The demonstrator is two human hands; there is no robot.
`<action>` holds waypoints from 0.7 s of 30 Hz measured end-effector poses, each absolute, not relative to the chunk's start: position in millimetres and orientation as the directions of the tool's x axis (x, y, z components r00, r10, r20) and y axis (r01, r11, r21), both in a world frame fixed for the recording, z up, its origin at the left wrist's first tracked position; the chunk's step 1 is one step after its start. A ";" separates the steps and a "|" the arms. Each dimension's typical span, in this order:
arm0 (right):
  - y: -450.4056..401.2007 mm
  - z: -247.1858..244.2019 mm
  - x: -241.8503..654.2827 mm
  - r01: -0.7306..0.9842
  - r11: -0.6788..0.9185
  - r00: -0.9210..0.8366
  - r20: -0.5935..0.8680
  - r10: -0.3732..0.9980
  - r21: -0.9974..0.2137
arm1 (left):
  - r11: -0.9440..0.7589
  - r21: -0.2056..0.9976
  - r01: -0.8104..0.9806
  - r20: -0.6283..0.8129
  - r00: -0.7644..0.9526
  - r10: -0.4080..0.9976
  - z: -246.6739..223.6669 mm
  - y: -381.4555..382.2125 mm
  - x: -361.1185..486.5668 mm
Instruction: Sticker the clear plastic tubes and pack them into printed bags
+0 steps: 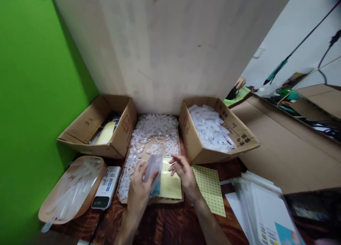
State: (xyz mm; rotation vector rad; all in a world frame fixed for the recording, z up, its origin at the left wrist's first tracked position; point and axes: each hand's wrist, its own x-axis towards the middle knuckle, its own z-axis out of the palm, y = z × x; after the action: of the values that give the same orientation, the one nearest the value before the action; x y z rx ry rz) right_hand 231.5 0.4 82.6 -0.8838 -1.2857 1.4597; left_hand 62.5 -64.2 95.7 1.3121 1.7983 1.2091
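Note:
My left hand (139,184) is closed on a flat, see-through plastic packet (154,167) with a teal patch at its lower end, held tilted between thumb and fingers. To its right, my right hand (185,177) is raised with its fingers apart and curled a little; I see nothing in it. Beneath both hands lies a yellow sheet (172,188) on the near part of a shallow cardboard tray (145,153). Many small white plastic pieces (156,122) are spread over the tray, with a small heap in the middle.
A yellow sticker sheet (210,188) lies right of the tray. Cardboard boxes flank it: the right box (197,145) holds clear plastic tubes. An orange basin (44,209) and a white power bank (108,184) are left. Stacked printed packets (263,206) stand right. Another person's hand (240,82) shows behind.

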 end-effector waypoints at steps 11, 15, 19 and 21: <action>-2.1 87.6 239.0 0.128 0.157 -0.404 0.093 0.910 -0.979 | -0.349 0.681 0.643 0.479 -0.032 0.877 114.0 -61.9 91.8; -10.7 93.1 245.5 0.226 0.297 -0.510 0.147 0.848 -0.928 | -0.390 0.718 0.576 0.476 0.003 0.880 116.2 -47.4 90.6; -13.8 95.9 248.3 0.264 0.388 -0.529 0.204 0.824 -0.883 | -0.415 0.765 0.493 0.472 0.011 0.882 117.5 -42.0 90.2; -14.3 95.8 248.0 0.274 0.434 -0.540 0.237 0.808 -0.858 | -0.425 0.772 0.473 0.483 -0.002 0.875 118.1 -43.4 91.7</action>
State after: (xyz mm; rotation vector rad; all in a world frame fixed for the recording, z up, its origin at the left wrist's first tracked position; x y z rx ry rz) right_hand 248.0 -14.3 95.8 -0.9067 -2.0373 1.0537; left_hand 91.7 -43.4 118.1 1.8942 1.3910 1.4074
